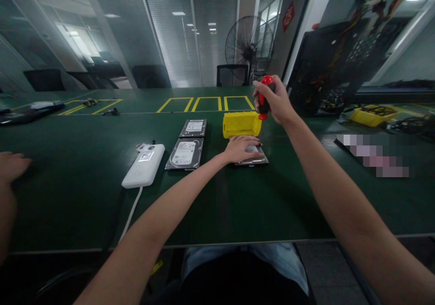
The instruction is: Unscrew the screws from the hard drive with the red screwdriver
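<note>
My right hand (pixel 277 101) is wrapped round the red and black handle of a screwdriver (pixel 263 110), held upright with its thin shaft pointing down. The shaft reaches toward the far right part of a hard drive (pixel 256 161) lying on the table; whether its tip touches a screw is too small to tell. Across the top of that drive rests my left hand (pixel 240 148), thumb and fingers gripping it and covering much of it. Just behind stands a yellow plastic bin (pixel 240 124). Two more hard drives, a nearer one (pixel 184 153) and a farther one (pixel 194 127), lie to the left.
A white power bank-like device (pixel 144 165) with a white cable lies left on the green table (pixel 204 205). Another person's hand (pixel 13 165) is at the far left. At right are a black computer case (pixel 319 74), a yellow tray (pixel 373 115) with cables, and a blurred-out flat item.
</note>
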`<state>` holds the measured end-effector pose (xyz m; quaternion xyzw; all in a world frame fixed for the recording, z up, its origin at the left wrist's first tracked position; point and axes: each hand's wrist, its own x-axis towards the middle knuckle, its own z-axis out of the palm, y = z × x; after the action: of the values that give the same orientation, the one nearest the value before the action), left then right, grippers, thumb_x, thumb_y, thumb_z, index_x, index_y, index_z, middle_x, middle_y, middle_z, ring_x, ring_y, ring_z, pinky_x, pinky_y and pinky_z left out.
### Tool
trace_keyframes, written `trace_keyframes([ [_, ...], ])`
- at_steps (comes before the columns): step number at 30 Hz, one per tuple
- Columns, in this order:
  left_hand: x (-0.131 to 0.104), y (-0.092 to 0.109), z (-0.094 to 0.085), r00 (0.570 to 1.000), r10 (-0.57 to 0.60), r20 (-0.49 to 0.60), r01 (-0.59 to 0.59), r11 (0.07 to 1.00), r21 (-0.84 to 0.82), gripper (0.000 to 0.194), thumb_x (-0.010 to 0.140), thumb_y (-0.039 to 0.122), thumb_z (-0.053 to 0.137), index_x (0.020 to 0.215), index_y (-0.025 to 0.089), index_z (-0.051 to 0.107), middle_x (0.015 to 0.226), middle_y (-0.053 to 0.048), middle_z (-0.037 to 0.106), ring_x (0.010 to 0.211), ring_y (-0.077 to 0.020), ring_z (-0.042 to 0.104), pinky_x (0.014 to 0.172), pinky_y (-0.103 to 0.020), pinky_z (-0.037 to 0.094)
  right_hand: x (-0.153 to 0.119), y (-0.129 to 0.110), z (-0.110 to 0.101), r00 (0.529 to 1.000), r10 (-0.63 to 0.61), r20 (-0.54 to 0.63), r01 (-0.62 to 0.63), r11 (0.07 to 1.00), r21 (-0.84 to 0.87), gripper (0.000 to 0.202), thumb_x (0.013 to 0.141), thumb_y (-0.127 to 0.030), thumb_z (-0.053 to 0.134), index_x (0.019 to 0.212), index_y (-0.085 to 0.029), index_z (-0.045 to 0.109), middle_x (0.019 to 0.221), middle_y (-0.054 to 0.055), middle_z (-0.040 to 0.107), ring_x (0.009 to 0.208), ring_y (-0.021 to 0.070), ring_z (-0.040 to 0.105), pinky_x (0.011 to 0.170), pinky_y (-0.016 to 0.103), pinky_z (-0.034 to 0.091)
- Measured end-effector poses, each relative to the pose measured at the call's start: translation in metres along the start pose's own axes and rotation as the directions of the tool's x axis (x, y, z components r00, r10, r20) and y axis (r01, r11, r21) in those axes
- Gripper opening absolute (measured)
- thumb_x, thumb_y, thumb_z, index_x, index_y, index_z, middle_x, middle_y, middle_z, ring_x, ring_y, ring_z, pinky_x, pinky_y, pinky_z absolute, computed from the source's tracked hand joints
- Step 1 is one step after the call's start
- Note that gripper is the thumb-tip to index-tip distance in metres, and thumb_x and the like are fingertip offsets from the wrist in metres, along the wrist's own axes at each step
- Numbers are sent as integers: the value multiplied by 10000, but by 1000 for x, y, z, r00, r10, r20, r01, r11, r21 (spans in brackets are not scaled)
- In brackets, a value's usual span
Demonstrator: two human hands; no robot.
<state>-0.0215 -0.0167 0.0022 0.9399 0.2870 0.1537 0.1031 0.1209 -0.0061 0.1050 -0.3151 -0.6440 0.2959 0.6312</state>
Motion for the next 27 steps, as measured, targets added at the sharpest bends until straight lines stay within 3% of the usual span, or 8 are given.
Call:
trace_keyframes([
  [11,1,-2,2,1000,4,-17,-4,1000,4,562,830,650,354,1236,294,509,1386,42,439,1279,-228,361,1054,-442,261,4,7,-4,999,-43,-23,40,991,-128,511,629,-638,642,870,-247,419,591,-43,515,468,97,528,411,234,421],
  [19,1,-2,3,1000,-3,-19,3,1000,6,559,826,653,360,1235,303,509,1379,48,447,1275,-224,367,1051,-433,266,9,10,-8,1000,-14,-7,11,968,-252,529,739,-732,410,936,-244,464,678,-1,532,587,142,596,489,288,476],
  [27,0,0,1,1000,-9,-7,9,1000,-7,548,830,637,369,1237,299,511,1386,48,441,1278,-221,363,1061,-435,250,9,11,-9,999,-51,-19,44,956,-289,487,736,-681,492,930,-235,449,683,-8,543,542,131,600,466,277,489],
])
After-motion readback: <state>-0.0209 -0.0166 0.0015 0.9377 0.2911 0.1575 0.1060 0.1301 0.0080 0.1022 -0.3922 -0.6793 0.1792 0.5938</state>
